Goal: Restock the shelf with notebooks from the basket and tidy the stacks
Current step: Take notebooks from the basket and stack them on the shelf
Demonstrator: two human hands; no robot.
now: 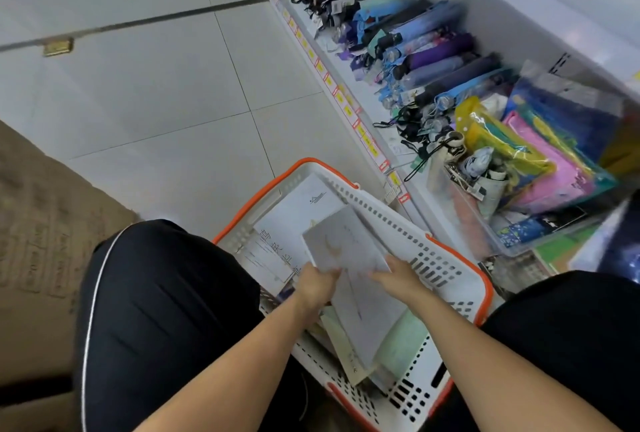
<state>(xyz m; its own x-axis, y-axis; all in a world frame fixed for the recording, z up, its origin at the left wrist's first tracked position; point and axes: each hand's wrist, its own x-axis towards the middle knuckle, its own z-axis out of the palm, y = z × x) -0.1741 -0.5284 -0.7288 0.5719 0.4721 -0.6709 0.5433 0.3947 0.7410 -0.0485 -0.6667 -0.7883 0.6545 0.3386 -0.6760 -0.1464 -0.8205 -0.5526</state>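
On the tiled shop floor beside the shelf (415,168), a white basket (446,258) held notebooks, both the left hand (317,284) and right hand (398,279) gripping the near edge of a pale notebook (343,241).

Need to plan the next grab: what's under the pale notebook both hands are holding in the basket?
Under the pale notebook, held by the left hand and right hand, lie more white notebooks and a green one. The basket floor beneath is covered.
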